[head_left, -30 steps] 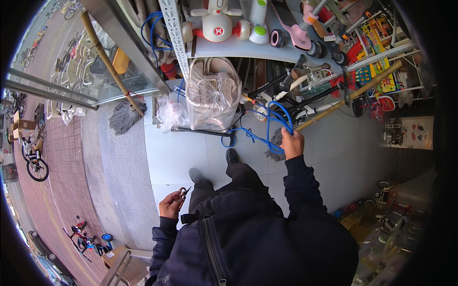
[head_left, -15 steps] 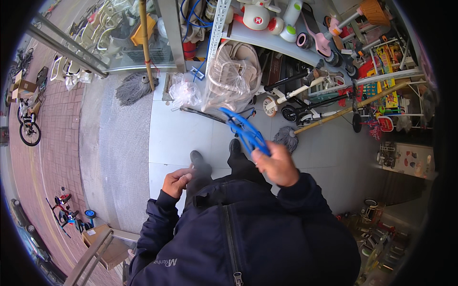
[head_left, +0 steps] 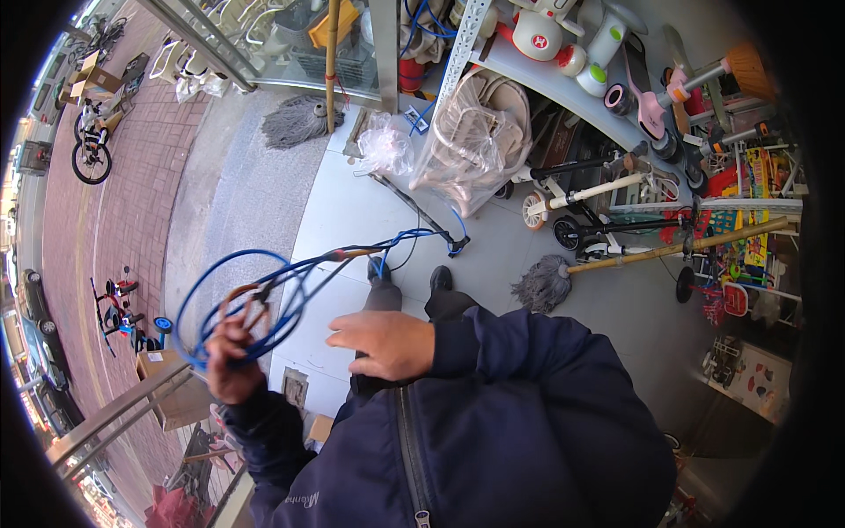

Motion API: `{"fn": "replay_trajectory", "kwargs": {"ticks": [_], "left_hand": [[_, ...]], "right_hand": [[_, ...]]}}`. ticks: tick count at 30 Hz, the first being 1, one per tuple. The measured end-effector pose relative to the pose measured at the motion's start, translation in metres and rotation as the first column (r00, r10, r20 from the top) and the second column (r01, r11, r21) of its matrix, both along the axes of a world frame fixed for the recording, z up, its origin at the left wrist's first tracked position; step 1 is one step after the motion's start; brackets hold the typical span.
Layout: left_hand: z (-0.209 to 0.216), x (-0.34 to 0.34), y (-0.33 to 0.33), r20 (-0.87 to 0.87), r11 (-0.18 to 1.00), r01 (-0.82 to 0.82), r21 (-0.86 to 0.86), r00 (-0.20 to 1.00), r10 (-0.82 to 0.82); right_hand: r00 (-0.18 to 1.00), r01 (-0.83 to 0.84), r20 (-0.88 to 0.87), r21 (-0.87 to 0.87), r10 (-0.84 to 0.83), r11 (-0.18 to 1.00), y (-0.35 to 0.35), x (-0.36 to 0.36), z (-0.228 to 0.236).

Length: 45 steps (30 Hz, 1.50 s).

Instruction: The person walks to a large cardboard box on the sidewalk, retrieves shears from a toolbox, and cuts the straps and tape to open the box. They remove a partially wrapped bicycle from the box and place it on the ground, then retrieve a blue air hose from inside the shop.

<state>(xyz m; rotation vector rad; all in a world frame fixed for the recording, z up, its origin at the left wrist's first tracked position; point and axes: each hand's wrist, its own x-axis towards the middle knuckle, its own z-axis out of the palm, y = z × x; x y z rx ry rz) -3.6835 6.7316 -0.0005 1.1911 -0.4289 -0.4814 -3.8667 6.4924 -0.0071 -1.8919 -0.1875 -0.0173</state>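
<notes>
My left hand (head_left: 233, 356), at the lower left and smeared by motion, is closed around loose coils of a thin blue cable (head_left: 304, 266). Wide loops of it stand out around that hand. From there the cable runs right, across my legs, to the end of a thin black bar (head_left: 409, 201) lying on the floor. Brownish lengths show among the blue strands. My right hand (head_left: 387, 345) is in front of my jacket, fingers stretched to the left, with nothing in it. It is apart from the cable.
A grey string mop (head_left: 543, 282) with a wooden pole lies at the right, another mop head (head_left: 299, 121) at the upper left. A plastic-wrapped beige chair (head_left: 480, 132) and scooters (head_left: 585, 194) stand by a shelf (head_left: 568, 88). A metal railing (head_left: 119, 414) runs at lower left.
The blue cable was bunched in my right hand; now my left hand holds it in opened loops, farther left. My right hand has let go and moved left. The view has shifted.
</notes>
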Motion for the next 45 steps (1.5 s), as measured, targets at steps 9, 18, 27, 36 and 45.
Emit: {"fn": "replay_trajectory", "kwargs": {"ticks": [9,18,27,36,45], "left_hand": [[0.188,0.076,0.217,0.270,0.894,-0.398,-0.206,0.855,0.443],[0.114,0.146,0.262,0.148,0.883,-0.439,-0.164,0.874,0.462],[-0.070,0.150,0.269,-0.355,0.730,-0.638,0.245,0.641,0.680],[-0.240,-0.003,0.201,-0.397,0.477,-0.596,0.646,0.272,0.877],[-0.357,-0.160,0.164,-0.386,0.315,-0.353,0.881,-0.149,0.910]], "right_hand": [[0.606,0.059,-0.668,-0.504,-0.432,0.862,-0.121,-0.151,-0.205],[0.080,-0.090,-0.796,-0.606,-0.601,0.791,-0.118,-0.249,-0.338],[0.424,0.169,-0.789,-0.414,-0.445,0.895,-0.113,0.019,-0.316],[0.456,-0.414,-0.844,-0.481,-0.282,0.773,-0.125,0.200,-0.512],[0.594,-0.747,-0.764,-0.409,0.250,0.524,-0.054,0.241,-0.707]]}}
